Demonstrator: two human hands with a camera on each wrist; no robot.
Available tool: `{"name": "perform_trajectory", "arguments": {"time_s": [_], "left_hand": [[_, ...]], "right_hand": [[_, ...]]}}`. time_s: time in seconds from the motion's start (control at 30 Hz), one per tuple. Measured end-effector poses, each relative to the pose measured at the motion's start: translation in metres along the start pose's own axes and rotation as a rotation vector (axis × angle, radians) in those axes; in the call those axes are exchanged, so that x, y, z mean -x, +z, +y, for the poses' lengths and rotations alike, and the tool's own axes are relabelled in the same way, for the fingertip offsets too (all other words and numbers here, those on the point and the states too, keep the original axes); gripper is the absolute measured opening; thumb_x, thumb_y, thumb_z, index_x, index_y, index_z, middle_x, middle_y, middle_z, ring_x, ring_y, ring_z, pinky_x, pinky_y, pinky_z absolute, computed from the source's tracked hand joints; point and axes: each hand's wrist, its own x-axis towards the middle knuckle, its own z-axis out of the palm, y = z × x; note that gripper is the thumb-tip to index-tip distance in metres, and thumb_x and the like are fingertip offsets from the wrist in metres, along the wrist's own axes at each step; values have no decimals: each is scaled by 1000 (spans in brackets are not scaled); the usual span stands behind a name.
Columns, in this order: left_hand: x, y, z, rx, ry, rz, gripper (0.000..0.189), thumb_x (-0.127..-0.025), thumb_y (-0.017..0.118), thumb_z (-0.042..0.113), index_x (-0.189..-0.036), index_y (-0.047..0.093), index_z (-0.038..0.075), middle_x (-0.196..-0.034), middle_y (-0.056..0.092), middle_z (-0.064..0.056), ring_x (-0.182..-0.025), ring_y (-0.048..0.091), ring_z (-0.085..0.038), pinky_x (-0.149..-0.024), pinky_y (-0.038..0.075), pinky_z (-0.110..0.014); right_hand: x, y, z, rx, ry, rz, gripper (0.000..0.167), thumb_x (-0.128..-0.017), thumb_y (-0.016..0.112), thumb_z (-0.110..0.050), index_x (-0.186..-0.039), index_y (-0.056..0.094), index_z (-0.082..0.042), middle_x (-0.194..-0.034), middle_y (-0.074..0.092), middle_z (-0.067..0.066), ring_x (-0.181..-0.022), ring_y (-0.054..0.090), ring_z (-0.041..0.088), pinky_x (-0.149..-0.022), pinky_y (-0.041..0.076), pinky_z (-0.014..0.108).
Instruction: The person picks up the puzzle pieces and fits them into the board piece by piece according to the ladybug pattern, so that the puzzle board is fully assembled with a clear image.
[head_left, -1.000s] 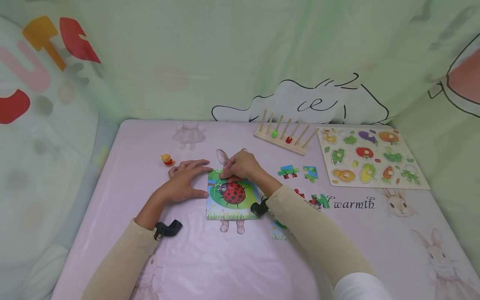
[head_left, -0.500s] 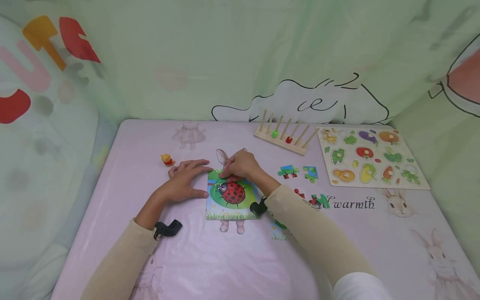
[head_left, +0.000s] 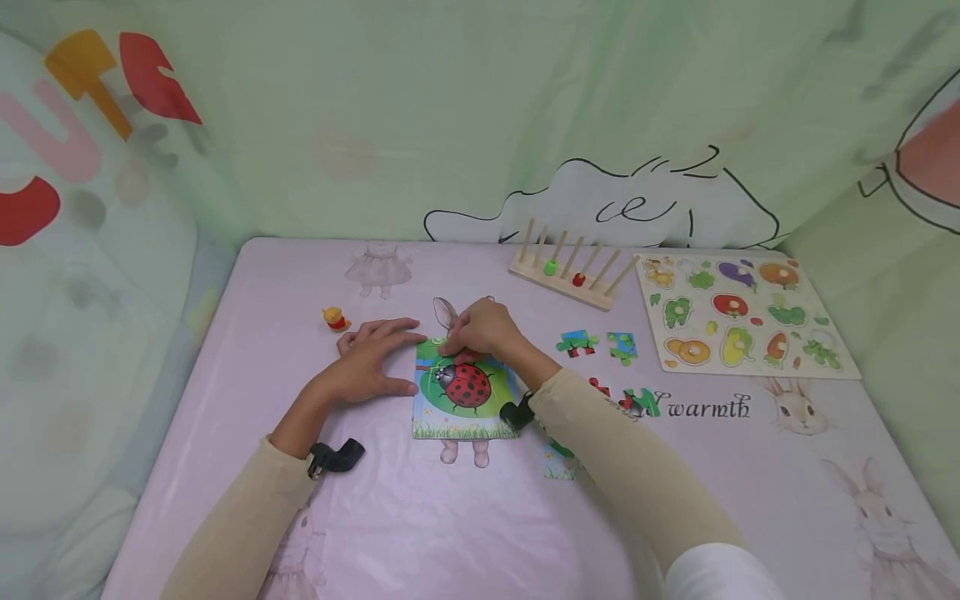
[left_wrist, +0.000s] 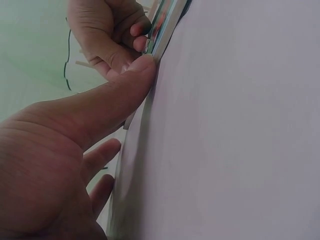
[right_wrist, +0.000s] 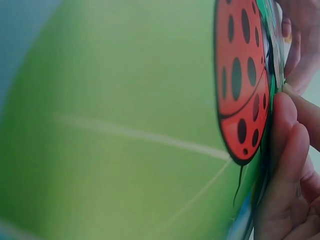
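A square ladybug puzzle board (head_left: pixel 468 412) lies on the table in front of the person. The left hand (head_left: pixel 367 367) lies along its left side, fingers spread and fairly straight; in the left wrist view its thumb (left_wrist: pixel 135 72) touches the board's edge. Over the board's upper left corner, the right hand (head_left: pixel 483 331) has curled fingers and pinches a small green puzzle piece (head_left: pixel 444 351), mostly hidden under the fingertips. Close up in the right wrist view, the right fingers (right_wrist: pixel 287 165) bend down at the board surface beside the ladybug picture (right_wrist: pixel 242 95).
Loose puzzle pieces lie right of the board, among them a blue-and-red piece (head_left: pixel 577 342), a blue-green piece (head_left: pixel 622 347) and a green-and-red piece (head_left: pixel 641 402). Behind stand a wooden peg rack (head_left: pixel 558 284) and a vegetable puzzle board (head_left: pixel 652 333). A bear figurine (head_left: pixel 335 318) stands left.
The right fingertips have shifted only very slightly at the board's upper left corner. The left hand stays where it was.
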Motion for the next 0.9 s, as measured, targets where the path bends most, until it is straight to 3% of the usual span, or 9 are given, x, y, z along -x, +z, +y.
{"name": "perform_trajectory", "arguments": {"time_s": [0.9], "left_hand": [[0, 0, 1, 2, -2, 0, 76, -81, 86, 40, -148, 54, 26, -165, 34, 0, -146, 24, -38, -107, 8, -67]], "right_hand": [[3, -6, 8, 128, -52, 13, 25, -78, 91, -30, -74, 73, -13, -60, 67, -1, -54, 65, 9, -58, 46, 23]]}}
